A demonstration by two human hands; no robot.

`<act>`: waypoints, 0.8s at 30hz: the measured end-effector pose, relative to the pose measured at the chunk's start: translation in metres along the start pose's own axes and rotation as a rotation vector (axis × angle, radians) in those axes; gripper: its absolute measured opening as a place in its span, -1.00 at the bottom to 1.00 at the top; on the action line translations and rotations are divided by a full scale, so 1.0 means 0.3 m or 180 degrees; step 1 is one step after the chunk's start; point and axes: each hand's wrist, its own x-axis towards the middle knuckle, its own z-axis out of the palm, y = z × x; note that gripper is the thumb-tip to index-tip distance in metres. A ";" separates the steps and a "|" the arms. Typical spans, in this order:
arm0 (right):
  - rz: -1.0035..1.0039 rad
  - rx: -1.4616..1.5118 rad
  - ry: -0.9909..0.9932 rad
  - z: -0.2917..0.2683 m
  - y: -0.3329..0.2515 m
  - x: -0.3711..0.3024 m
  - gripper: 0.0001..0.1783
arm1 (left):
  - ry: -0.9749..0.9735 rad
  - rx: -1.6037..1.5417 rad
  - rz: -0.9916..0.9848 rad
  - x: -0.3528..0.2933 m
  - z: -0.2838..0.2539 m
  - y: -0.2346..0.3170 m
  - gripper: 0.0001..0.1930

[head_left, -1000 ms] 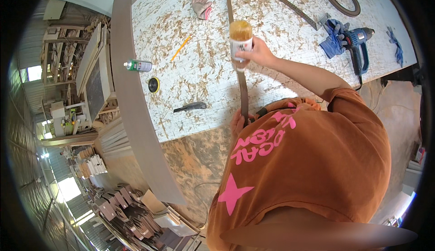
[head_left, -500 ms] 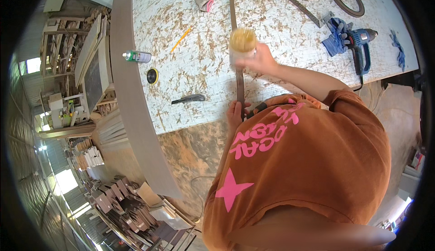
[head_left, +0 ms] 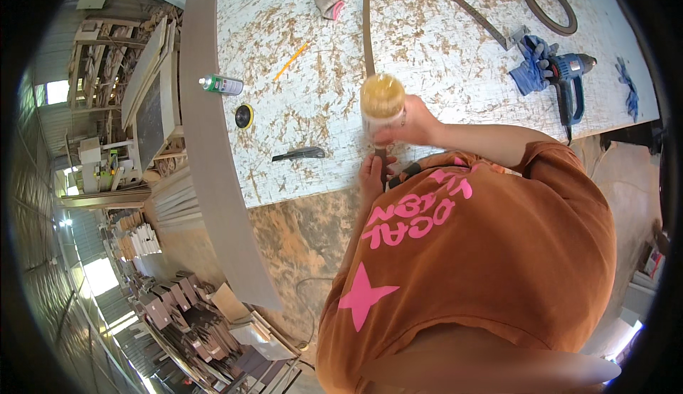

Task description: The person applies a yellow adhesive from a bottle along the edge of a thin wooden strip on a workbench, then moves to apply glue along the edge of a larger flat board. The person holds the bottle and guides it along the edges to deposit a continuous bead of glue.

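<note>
**Strip and bottle, one hand to each, over a scuffed bench**

The bottle point(head_left: 383, 98) was held in the right hand point(head_left: 409, 125), whose fingers were curled closed about its pale end; the amber end stood free of the grip, pointing away from the body. This hold presumably left the amber part unobstructed while keeping the bottle secure. The left hand point(head_left: 372, 173), near the bench's near edge, had its fingers closed on the near end of the strip point(head_left: 368, 31), probably to keep it steady and in line. The strip lay lengthwise across the bench point(head_left: 263, 184), running to the far border of the view, so that its weight was likely borne by the flat top. Bottle and left hand were close together, perhaps so that both could be watched at once.

The bottle looked rounded, translucent amber at one end and whitish at the other; blur hid its finer detail, and whether it touched the strip beneath could not be told. The strip was narrow, flat and dark brown, its middle covered by the bottle. The knife point(head_left: 299, 154) and power tool point(head_left: 568, 74) lay well apart to either side, seemingly to leave the strip room.
</note>
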 end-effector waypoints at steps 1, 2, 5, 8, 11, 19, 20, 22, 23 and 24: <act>0.0022 0.0120 0.0135 -0.002 0.009 0.001 -0.25 | -0.0045 0.0016 -0.0028 0.002 -0.003 0.000 -0.76; 0.0373 0.0071 -0.0037 0.004 0.015 -0.004 -0.26 | -0.0050 0.0026 -0.0011 0.005 -0.006 -0.001 -0.76; 0.0252 0.1324 0.1055 0.014 0.022 -0.011 -0.25 | 0.0075 0.0107 -0.0125 0.011 -0.014 -0.002 -0.76; 0.0456 0.0336 0.0157 0.019 0.020 -0.003 -0.31 | 0.0043 0.0052 0.0006 0.015 -0.018 0.000 -0.76; 0.0004 0.0776 0.0516 0.023 0.030 0.003 -0.37 | 0.0063 -0.0019 -0.0081 0.016 -0.019 0.002 -0.76; 0.0035 0.0287 0.0290 0.041 0.100 -0.030 -0.23 | -0.0050 -0.0078 -0.0064 0.005 -0.018 -0.009 -0.79; 0.0101 0.0306 0.0071 0.040 0.111 -0.035 -0.26 | -0.0106 -0.0177 -0.0005 0.002 -0.016 -0.014 -0.79; 0.0241 0.1119 0.0935 0.018 0.136 -0.023 -0.35 | -0.0139 -0.0004 0.0050 -0.005 -0.013 -0.023 -0.79; 0.0077 0.1123 0.1310 0.002 0.149 -0.022 -0.40 | -0.0188 0.0038 0.0121 -0.007 -0.011 -0.026 -0.77; 0.0265 0.0988 0.1562 -0.022 0.159 -0.009 -0.42 | -0.0207 0.0078 0.0204 -0.008 -0.008 -0.029 -0.75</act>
